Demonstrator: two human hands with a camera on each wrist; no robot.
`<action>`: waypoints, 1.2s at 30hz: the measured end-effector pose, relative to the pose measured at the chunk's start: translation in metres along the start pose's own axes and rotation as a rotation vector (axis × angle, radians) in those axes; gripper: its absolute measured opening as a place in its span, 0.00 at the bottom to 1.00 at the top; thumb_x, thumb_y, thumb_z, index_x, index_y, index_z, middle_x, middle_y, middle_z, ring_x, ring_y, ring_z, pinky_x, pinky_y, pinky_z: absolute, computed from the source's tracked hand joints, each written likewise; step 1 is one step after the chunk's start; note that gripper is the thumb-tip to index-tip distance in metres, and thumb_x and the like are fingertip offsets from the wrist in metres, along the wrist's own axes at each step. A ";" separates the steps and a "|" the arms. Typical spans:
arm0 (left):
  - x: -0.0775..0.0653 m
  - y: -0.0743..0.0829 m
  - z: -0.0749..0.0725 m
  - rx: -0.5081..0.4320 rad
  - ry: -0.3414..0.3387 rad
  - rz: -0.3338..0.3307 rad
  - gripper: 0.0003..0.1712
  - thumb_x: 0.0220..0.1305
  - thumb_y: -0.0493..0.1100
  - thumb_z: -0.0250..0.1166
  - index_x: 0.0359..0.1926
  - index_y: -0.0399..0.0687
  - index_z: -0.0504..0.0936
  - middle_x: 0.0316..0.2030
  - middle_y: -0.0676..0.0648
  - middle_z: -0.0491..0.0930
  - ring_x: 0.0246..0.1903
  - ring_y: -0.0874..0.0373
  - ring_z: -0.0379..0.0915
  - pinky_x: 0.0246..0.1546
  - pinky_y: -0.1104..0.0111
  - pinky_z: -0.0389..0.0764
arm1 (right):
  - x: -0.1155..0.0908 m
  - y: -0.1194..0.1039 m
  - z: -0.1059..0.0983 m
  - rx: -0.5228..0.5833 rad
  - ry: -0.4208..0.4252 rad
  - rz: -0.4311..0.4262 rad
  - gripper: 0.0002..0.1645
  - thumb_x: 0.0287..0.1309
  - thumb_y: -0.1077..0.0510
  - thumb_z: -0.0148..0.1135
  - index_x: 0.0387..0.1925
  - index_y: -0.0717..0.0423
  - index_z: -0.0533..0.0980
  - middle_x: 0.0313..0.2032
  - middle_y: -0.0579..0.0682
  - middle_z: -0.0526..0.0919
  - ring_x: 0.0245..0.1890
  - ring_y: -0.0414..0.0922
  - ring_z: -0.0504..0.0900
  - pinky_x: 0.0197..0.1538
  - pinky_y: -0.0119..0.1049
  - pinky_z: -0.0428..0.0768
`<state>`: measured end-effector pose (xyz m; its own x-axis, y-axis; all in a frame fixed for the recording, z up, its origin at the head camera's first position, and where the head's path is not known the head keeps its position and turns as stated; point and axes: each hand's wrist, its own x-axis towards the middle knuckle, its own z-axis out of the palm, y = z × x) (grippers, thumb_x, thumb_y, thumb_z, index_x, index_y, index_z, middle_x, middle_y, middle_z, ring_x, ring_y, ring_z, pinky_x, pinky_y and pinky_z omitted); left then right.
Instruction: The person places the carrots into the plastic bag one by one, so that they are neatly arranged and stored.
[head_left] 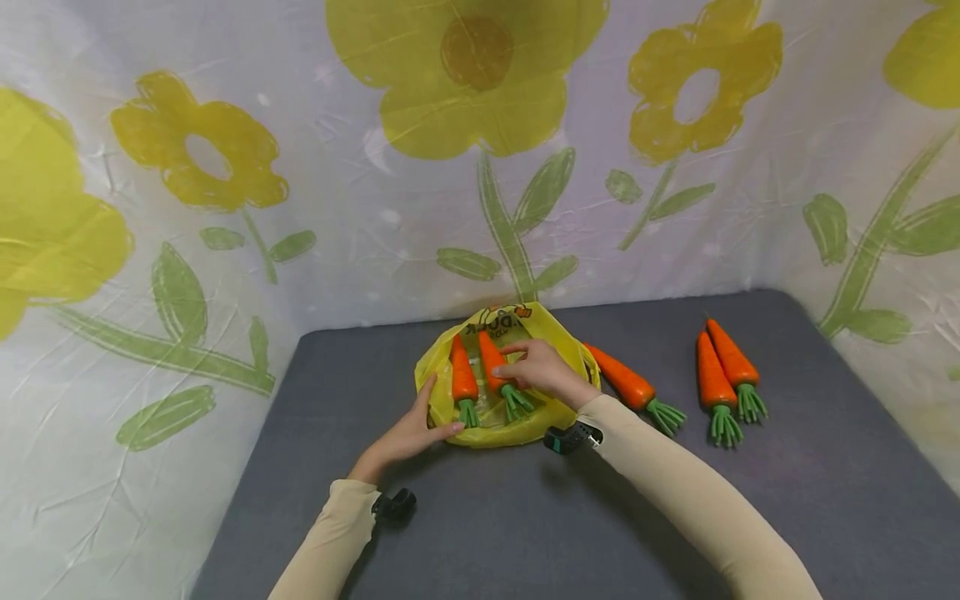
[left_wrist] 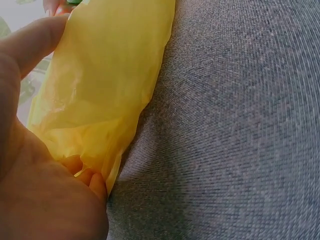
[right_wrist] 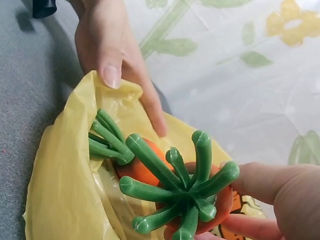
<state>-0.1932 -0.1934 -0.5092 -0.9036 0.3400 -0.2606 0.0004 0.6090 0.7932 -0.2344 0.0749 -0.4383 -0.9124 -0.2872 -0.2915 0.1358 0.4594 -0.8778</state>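
Note:
A yellow plastic bag (head_left: 501, 437) lies with its mouth spread toward me. My left hand (head_left: 405, 432) holds its left rim; in the left wrist view the fingers (left_wrist: 86, 176) curl against the thin yellow plastic (left_wrist: 102, 65). Inside the bag, one orange toy carrot (head_left: 463, 380) rests at the left, its green top toward me. Beside it, my right hand (head_left: 546, 368) holds a second carrot (head_left: 492, 360) over the bag's opening. The right wrist view shows this carrot's green stalks (right_wrist: 187, 192) close up, thumb and fingers around its orange body; its tip is hidden there.
Right of the bag, a carrot (head_left: 624, 379) lies against its edge. Farther right, two more carrots, one (head_left: 714, 375) partly beside the other (head_left: 733, 357), lie on the grey table (head_left: 480, 525). A flower-printed curtain (head_left: 360, 250) hangs behind the table and along its sides.

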 end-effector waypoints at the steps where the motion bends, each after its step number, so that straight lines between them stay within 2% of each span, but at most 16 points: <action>1: 0.001 -0.001 0.000 0.001 0.001 0.000 0.65 0.61 0.64 0.67 0.79 0.57 0.28 0.79 0.38 0.34 0.77 0.38 0.41 0.73 0.40 0.52 | 0.001 -0.001 0.001 0.002 -0.001 0.000 0.34 0.58 0.49 0.70 0.65 0.52 0.73 0.23 0.48 0.80 0.22 0.46 0.74 0.32 0.39 0.76; 6: 0.001 -0.002 0.000 -0.005 -0.008 0.006 0.64 0.62 0.63 0.66 0.79 0.57 0.27 0.79 0.40 0.32 0.78 0.38 0.40 0.73 0.40 0.51 | 0.011 0.001 0.005 -0.011 0.009 -0.003 0.34 0.59 0.49 0.70 0.65 0.53 0.73 0.20 0.48 0.77 0.21 0.45 0.73 0.35 0.42 0.79; 10: 0.001 -0.001 0.000 -0.006 -0.012 0.007 0.64 0.63 0.62 0.65 0.79 0.56 0.27 0.79 0.40 0.31 0.78 0.39 0.39 0.73 0.40 0.51 | 0.019 0.002 0.009 -0.019 0.036 -0.005 0.33 0.58 0.50 0.70 0.64 0.54 0.74 0.38 0.51 0.84 0.22 0.43 0.76 0.33 0.37 0.79; 13: 0.002 -0.001 0.000 -0.003 -0.010 0.003 0.64 0.63 0.63 0.65 0.79 0.56 0.27 0.79 0.40 0.31 0.78 0.38 0.39 0.73 0.39 0.51 | 0.024 0.002 0.013 -0.031 0.055 -0.011 0.33 0.58 0.50 0.70 0.63 0.55 0.75 0.51 0.56 0.83 0.23 0.42 0.77 0.33 0.33 0.78; 16: 0.002 -0.001 0.000 -0.005 -0.009 0.001 0.64 0.62 0.63 0.65 0.79 0.56 0.27 0.79 0.40 0.31 0.78 0.38 0.39 0.73 0.39 0.51 | 0.030 0.003 0.016 -0.041 0.067 -0.015 0.33 0.57 0.50 0.71 0.63 0.57 0.75 0.55 0.59 0.82 0.25 0.41 0.78 0.35 0.34 0.79; 21: 0.001 -0.001 0.000 -0.007 -0.013 0.001 0.63 0.63 0.62 0.65 0.79 0.57 0.27 0.79 0.40 0.31 0.78 0.38 0.38 0.73 0.39 0.51 | 0.038 0.006 0.021 -0.050 0.106 -0.030 0.32 0.55 0.51 0.72 0.60 0.59 0.77 0.59 0.59 0.80 0.31 0.41 0.79 0.39 0.33 0.81; 24: 0.002 -0.001 0.001 0.001 -0.013 -0.005 0.63 0.63 0.63 0.65 0.79 0.58 0.27 0.80 0.41 0.31 0.78 0.39 0.38 0.73 0.39 0.51 | 0.041 0.007 0.024 -0.074 0.134 -0.031 0.32 0.54 0.50 0.73 0.59 0.58 0.78 0.59 0.58 0.80 0.38 0.45 0.81 0.41 0.33 0.80; 31: 0.001 0.001 0.002 -0.006 -0.008 -0.018 0.64 0.62 0.64 0.66 0.79 0.59 0.27 0.80 0.42 0.31 0.78 0.38 0.38 0.73 0.39 0.51 | 0.049 0.011 0.029 -0.117 0.177 -0.023 0.31 0.51 0.51 0.75 0.57 0.57 0.79 0.60 0.56 0.79 0.58 0.54 0.78 0.58 0.45 0.78; 36: 0.001 0.003 0.002 0.003 -0.003 -0.016 0.64 0.62 0.64 0.66 0.79 0.58 0.27 0.80 0.41 0.32 0.78 0.38 0.39 0.73 0.40 0.51 | 0.053 0.015 0.033 -0.115 0.181 -0.017 0.31 0.51 0.52 0.74 0.57 0.56 0.79 0.61 0.57 0.79 0.61 0.55 0.76 0.61 0.47 0.76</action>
<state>-0.1931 -0.1902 -0.5078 -0.9022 0.3324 -0.2748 -0.0128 0.6164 0.7874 -0.2680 0.0392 -0.4791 -0.9701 -0.1445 -0.1948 0.0845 0.5514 -0.8299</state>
